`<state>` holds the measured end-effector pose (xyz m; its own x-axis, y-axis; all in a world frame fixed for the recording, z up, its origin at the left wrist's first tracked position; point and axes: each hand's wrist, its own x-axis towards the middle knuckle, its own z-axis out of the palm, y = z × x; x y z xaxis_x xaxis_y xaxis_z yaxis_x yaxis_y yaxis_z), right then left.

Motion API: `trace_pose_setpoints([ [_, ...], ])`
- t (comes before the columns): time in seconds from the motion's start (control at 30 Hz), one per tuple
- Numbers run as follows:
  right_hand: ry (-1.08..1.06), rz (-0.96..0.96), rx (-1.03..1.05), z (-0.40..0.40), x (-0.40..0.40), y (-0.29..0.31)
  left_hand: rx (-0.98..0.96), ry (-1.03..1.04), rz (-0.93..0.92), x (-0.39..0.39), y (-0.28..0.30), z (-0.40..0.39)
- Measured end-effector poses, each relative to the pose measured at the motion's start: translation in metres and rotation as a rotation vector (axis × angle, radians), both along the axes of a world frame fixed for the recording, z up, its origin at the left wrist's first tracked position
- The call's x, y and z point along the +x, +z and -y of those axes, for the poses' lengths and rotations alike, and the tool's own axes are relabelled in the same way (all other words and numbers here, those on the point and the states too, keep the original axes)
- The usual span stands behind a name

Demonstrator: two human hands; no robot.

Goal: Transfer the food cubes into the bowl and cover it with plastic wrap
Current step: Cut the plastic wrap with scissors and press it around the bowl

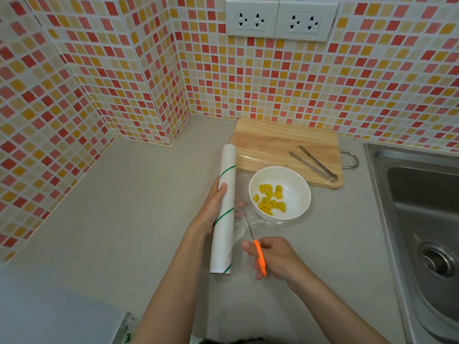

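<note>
Sitting in a white bowl [280,192] are the yellow food cubes [270,198], clumped a bit left of its centre; the bowl stands on the grey worktop [124,207], just in front of the wooden cutting board [285,142] and touching or overlapping its near edge. Clear plastic wrap [242,229] stretches from the roll [224,209] toward the bowl, low over the worktop; it crumples at the bowl's near-left rim, and a sheen of film also shows across the board's near-left part. Can't tell whether the film covers the bowl's top.

Left hand [213,207] is curled around the roll from the left side, thumb on top, fingertips showing through the film on the far side. The roll is white with green diagonal stripes, lying lengthwise, away from the camera, left of the bowl.

Right hand [273,256] is closed through the orange handles of the scissors [253,242], blades pointing away and slightly left into the film between roll and bowl; blades look nearly shut, tip close to the left fingers.

Metal tongs [314,163] lie diagonally on the right part of the board. A wire loop handle sticks out at the board's right edge. A steel sink [422,207] sits to the right, drain visible. Mosaic tile wall [124,70] behind, with two white socket plates [280,19].
</note>
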<state>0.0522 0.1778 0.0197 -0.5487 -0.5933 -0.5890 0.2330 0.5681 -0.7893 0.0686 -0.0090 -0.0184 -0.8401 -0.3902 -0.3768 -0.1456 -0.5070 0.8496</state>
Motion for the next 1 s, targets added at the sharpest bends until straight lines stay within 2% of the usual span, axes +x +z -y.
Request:
trace_pose_setpoints([
  [0.17, -0.016, 0.002, -0.015, 0.002, -0.004, -0.005, 0.008, 0.017, 0.031, 0.000, -0.004, 0.001],
  [0.3, 0.020, 0.054, -0.014, 0.006, -0.002, 0.001, -0.083, 0.051, 0.078, 0.000, -0.008, 0.003],
  [0.43, 0.064, 0.061, 0.021, 0.012, -0.001, 0.006, -0.093, 0.077, 0.096, 0.000, -0.013, 0.007],
  [0.6, -0.038, 0.057, 0.021, 0.019, -0.002, 0.004, -0.074, 0.074, 0.093, 0.000, -0.016, 0.012],
  [0.83, -0.019, 0.018, -0.011, 0.028, 0.000, 0.007, -0.079, 0.088, 0.085, 0.001, -0.015, 0.010],
  [1.0, -0.091, 0.051, -0.048, 0.035, -0.001, 0.010, -0.109, 0.085, 0.052, 0.005, -0.010, 0.007],
])
